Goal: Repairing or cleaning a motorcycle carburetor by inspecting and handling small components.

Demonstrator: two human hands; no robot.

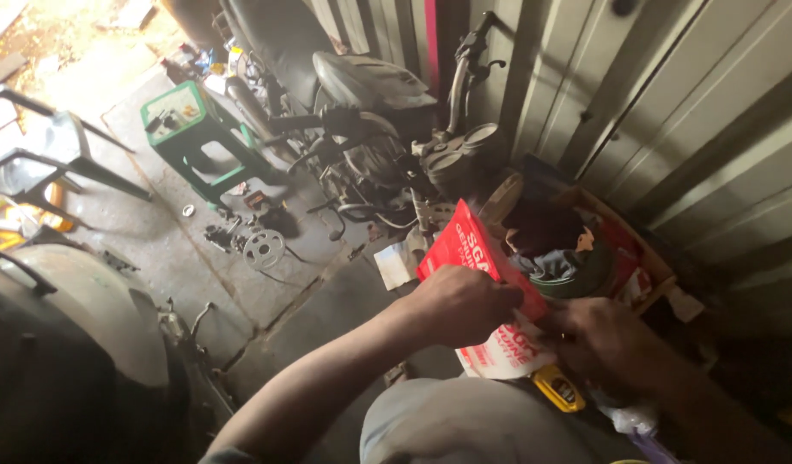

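**Both hands on the red packet**

Your left hand pinches the red and white packet by its middle edge — fingers closed on it. Your right hand grips its lower end. The packet sits just in front of an open cardboard box of rags, near a parked motorcycle and a green stool.
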